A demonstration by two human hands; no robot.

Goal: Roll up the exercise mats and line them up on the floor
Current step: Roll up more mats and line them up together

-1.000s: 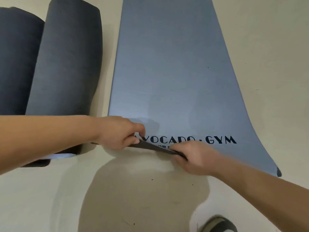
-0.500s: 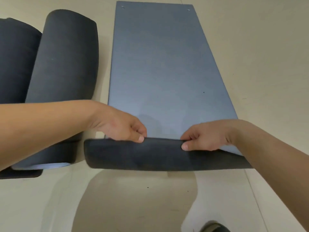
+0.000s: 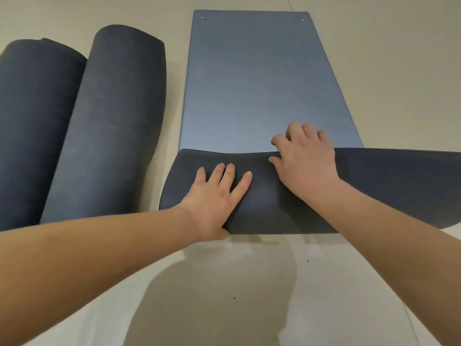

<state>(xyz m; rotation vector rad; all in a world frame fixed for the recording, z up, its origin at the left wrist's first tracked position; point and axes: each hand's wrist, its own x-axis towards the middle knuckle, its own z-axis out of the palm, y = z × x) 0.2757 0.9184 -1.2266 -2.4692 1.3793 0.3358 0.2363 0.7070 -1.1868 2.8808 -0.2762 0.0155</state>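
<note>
A blue-grey exercise mat [image 3: 252, 83] lies flat on the floor, stretching away from me. Its near end is turned over into a dark roll [image 3: 386, 191] that runs across the view. My left hand [image 3: 217, 196] presses flat on top of the roll, fingers straight and spread. My right hand [image 3: 305, 156] rests on the roll's far edge, its fingers reaching over onto the flat blue surface. Two rolled dark mats lie side by side at the left: one [image 3: 112, 121] next to the flat mat, the other [image 3: 32, 126] at the far left.
The pale floor [image 3: 399, 71] stretches bare to the right of the mat and in front of me. My shadow falls on the floor near the bottom middle. A narrow gap separates the nearer rolled mat from the flat mat.
Both hands went from pinching the mat's near edge to lying flat on the turned-over part. The roll has grown and moved farther along the mat.
</note>
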